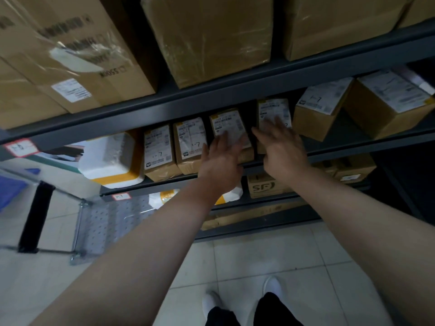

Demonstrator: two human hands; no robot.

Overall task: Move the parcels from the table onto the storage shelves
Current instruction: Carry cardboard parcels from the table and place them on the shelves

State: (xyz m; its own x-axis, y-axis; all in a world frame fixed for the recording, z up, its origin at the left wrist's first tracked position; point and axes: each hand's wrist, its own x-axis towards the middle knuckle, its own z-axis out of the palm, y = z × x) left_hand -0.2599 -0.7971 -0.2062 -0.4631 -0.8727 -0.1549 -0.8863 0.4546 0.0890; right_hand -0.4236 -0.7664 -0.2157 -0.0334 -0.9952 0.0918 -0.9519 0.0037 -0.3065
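Small brown parcels with white labels stand in a row on the middle shelf of a dark metal rack. My left hand lies flat, fingers spread, on the front of one parcel. My right hand rests with fingers apart against the neighbouring parcel. Neither hand wraps around a parcel. Two more labelled parcels stand to the left of my hands.
Large cardboard boxes fill the shelf above. A white and yellow foam box stands at the left end, and bigger boxes at the right. An SF carton sits below. A metal trolley stands on the tiled floor at left.
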